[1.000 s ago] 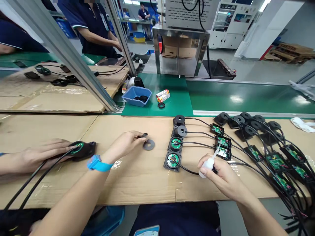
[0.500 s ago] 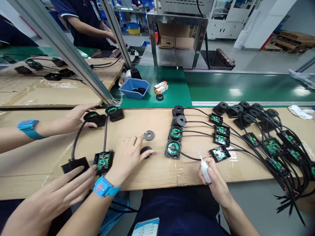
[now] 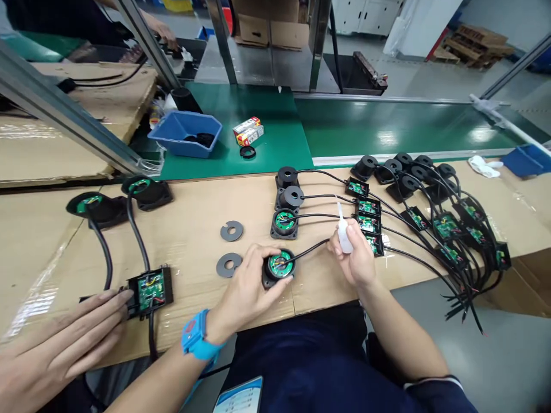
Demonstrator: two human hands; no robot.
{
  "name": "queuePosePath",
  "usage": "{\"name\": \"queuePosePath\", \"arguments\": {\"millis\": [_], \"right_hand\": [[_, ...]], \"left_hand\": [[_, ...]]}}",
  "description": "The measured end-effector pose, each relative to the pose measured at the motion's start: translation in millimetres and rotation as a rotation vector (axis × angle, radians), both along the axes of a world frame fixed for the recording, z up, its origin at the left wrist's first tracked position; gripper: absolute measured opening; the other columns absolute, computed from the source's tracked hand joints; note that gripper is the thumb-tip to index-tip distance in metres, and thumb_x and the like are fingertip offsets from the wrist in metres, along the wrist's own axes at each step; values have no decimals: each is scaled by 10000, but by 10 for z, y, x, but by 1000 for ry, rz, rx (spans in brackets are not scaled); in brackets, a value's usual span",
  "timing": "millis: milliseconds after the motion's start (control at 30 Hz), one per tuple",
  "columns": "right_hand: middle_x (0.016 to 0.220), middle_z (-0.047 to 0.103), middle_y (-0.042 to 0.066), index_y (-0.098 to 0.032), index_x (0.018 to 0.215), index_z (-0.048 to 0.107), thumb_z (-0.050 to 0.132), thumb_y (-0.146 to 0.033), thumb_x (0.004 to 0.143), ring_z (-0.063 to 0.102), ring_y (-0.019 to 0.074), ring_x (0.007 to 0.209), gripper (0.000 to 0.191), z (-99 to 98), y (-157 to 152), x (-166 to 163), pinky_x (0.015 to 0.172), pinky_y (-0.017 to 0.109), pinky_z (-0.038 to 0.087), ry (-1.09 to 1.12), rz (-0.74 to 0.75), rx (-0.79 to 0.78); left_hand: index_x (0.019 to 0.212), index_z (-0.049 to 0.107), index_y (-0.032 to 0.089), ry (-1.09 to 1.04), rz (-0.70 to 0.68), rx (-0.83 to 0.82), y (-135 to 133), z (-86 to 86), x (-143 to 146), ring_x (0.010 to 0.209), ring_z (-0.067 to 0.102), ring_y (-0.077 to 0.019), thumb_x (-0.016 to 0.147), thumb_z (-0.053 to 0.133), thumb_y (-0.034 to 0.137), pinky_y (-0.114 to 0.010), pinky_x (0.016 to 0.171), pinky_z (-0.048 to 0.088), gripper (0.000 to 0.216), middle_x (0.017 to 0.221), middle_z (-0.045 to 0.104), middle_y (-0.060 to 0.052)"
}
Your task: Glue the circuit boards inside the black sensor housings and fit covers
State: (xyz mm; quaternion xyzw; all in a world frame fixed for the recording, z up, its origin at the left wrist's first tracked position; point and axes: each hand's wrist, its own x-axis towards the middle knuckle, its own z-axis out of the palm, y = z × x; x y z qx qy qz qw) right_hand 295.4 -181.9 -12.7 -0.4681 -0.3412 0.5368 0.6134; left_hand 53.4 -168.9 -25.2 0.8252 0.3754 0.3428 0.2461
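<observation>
Left hand (image 3: 252, 282) gripped housing (image 3: 280, 265) over cardboard (image 3: 193, 241), thumb and fingers around its sides. Right of housing, right hand (image 3: 356, 255) had fingers closed round white bottle (image 3: 345, 237), nozzle (image 3: 340, 210) up. Cable (image 3: 310, 251) ran from housing toward right hand. Two washers (image 3: 222, 266) lay left of housing; three more housings (image 3: 284, 222) stood beyond it.

Cardboard-topped bench (image 3: 193, 209) under my L grip (image 3: 252, 287); shiny green surface (image 3: 344, 129) beyond, metal post (image 3: 71, 115) to its L. Farther back: metal stand (image 3: 258, 69), gray flr (image 3: 413, 80); far R, white col. (image 3: 424, 26) & wood pallets (image 3: 477, 46).
</observation>
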Motion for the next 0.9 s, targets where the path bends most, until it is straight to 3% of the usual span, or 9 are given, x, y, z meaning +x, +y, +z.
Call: {"name": "queuePosePath", "arguments": {"millis": [67, 167, 367, 467, 567, 733, 900], "right_hand": [[526, 464, -96, -258, 914, 469, 670, -616, 895, 314, 101, 478, 410, -13, 27, -6, 552, 261, 305, 30, 6, -14], [535, 481, -94, -251, 924, 501, 714, -625, 873, 324, 91, 475, 433, -47, -34, -15, 550, 248, 307, 66, 19, -42], [490, 375, -134, -274, 961, 523, 712, -602, 896, 220, 77, 438, 384, -17, -319, 42, 559, 232, 355, 119, -1, -29], [469, 333, -143, -267, 917, 552, 769, -585, 854, 191, 69, 430, 390, 43, -460, 79, 545, 223, 359, 104, -59, 12], [463, 332, -136, -247, 879, 613, 835, -579, 791, 222, 65, 419, 409, 100, -560, 94, 524, 231, 367, 68, -109, 42], [601, 522, -49, -216, 859, 695, 781, -596, 845, 372, 81, 447, 390, 150, -682, 76, 441, 245, 308, -92, -176, 149], [688, 618, 9, -227, 922, 707, 701, -529, 930, 494, 126, 522, 302, 179, -785, 74, 449, 272, 362, -324, -126, 326]], "left_hand": [[1254, 536, 258, -4, -68, 38, -130, 47, -12, 1055, 668, -211, 955, 670, 230, -349, 891, 600, 329, 1128, 605, -64], [1191, 627, 258, 66, -153, 112, -274, 124, -23, 1101, 637, -208, 974, 627, 186, -309, 883, 606, 229, 1180, 543, -89], [1195, 662, 230, 110, -122, 203, -362, 184, -19, 1005, 669, -197, 944, 666, 199, -244, 704, 610, 254, 1196, 540, -111], [1267, 625, 216, 92, -128, 143, -396, 211, -8, 994, 673, -186, 945, 673, 193, -254, 771, 616, 327, 1168, 574, -105], [1372, 496, 168, -21, -136, 81, -438, 236, 6, 1043, 687, -199, 896, 741, 166, -289, 879, 613, 535, 1129, 635, -102], [1322, 429, 164, -143, -150, 27, -512, 254, 29, 1047, 730, -198, 829, 818, 160, -288, 897, 625, 628, 1098, 691, -97], [1277, 429, 180, -127, -147, -19, -582, 260, 12, 1041, 752, -209, 802, 856, 173, -309, 876, 658, 639, 1145, 698, -124]]}}
